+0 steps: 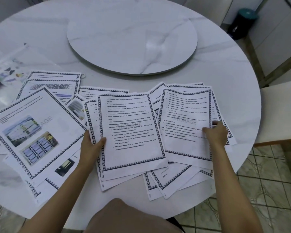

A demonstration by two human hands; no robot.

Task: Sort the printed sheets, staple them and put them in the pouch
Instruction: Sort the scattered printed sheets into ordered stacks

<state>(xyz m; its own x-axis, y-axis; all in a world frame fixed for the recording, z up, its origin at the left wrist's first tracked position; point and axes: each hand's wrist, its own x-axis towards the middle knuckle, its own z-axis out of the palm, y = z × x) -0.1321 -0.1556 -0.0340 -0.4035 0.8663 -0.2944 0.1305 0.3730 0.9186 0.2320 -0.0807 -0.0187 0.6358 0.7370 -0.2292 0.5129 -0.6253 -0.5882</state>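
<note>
While the white printed sheets with dark patterned borders [40, 125] lie fanned across the near half of the round white marble table [225, 68], from eight to four o'clock, sorting is the step in hand. The left hand [91, 140] grips a middle stack [133, 128] at six o'clock by its left edge, thumb on top. The right hand [216, 133] pinches the right edge of the top text sheet [186, 118] at four o'clock. The clear plastic pouch printed with butterflies [8, 71] lies flat at nine o'clock, apart from both hands. Next, I judge, that sheet must be peeled off alone and joined to the held stack in page order; no stapler shows plainly.
</note>
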